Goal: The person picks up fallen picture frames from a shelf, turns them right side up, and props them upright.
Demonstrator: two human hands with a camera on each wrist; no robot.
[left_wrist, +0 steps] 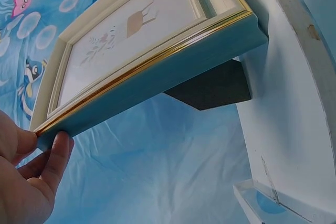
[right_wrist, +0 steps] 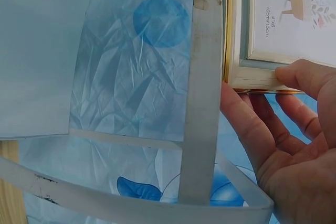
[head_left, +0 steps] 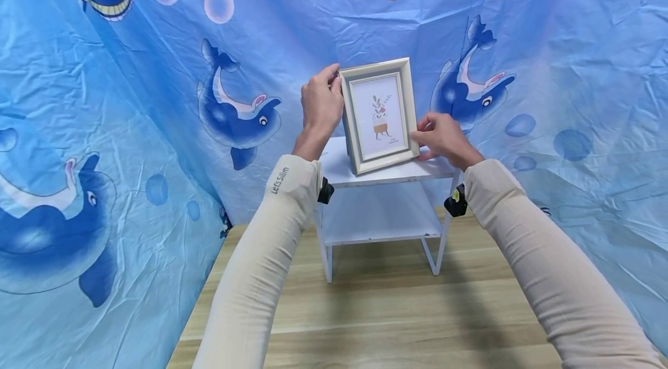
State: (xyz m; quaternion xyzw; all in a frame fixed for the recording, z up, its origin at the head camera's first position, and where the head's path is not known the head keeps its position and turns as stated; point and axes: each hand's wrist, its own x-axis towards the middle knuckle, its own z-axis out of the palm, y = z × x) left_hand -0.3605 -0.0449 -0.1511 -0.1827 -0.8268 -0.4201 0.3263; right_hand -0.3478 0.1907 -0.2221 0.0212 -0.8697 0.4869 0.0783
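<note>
A cream picture frame (head_left: 405, 96) with a potted-plant print stands tilted at the front of a small white table (head_left: 339, 161). My left hand (head_left: 322, 102) pinches its upper left corner between thumb and fingers. Low on the right side, my right hand (head_left: 443, 136) grips the frame near its bottom corner, thumb on the front face and fingers behind. The left wrist view shows the frame's gilded edge, its blue-grey side and a dark support leg (left_wrist: 215, 85) propped out behind, close to the tabletop (left_wrist: 283, 103).
Below the tabletop the white table has a lower shelf (head_left: 378, 218) and thin metal legs (head_left: 325, 250). It stands on a wood-look floor (head_left: 396, 311). A blue sheet printed with dolphins (head_left: 235, 108) and fish hangs behind and on both sides.
</note>
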